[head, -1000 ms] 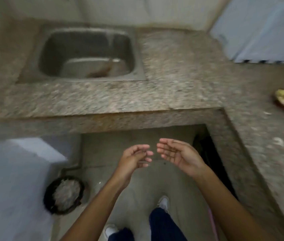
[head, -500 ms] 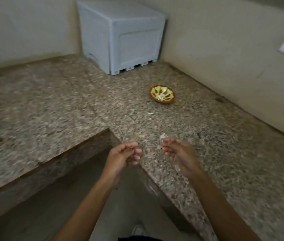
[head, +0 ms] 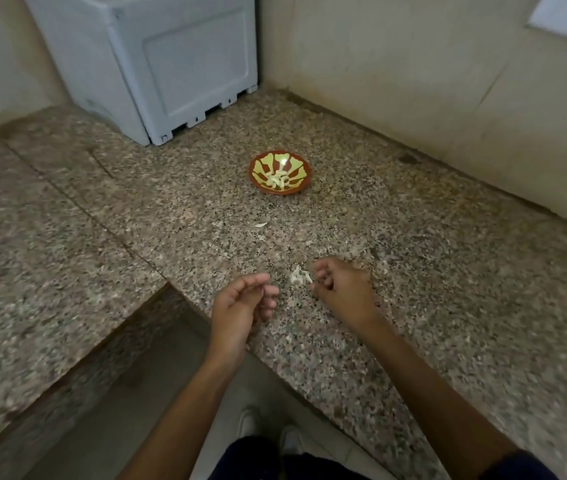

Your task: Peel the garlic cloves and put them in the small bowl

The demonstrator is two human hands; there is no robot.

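Both hands [head: 292, 292] curl loosely; blurred garlic scrap [head: 300, 276] between, contact unclear.

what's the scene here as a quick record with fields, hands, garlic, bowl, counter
left hand: above the counter edge, fingers loosely curled, holds nothing
right hand: fingers curled, at the garlic; grip unclear
garlic: pale, papery piece on the counter between the hands
bowl: red and yellow, peeled cloves inside, beyond the hands
skins: loose scraps between bowl and hands
counter: speckled granite, L-shaped
box: pale, in the far corner
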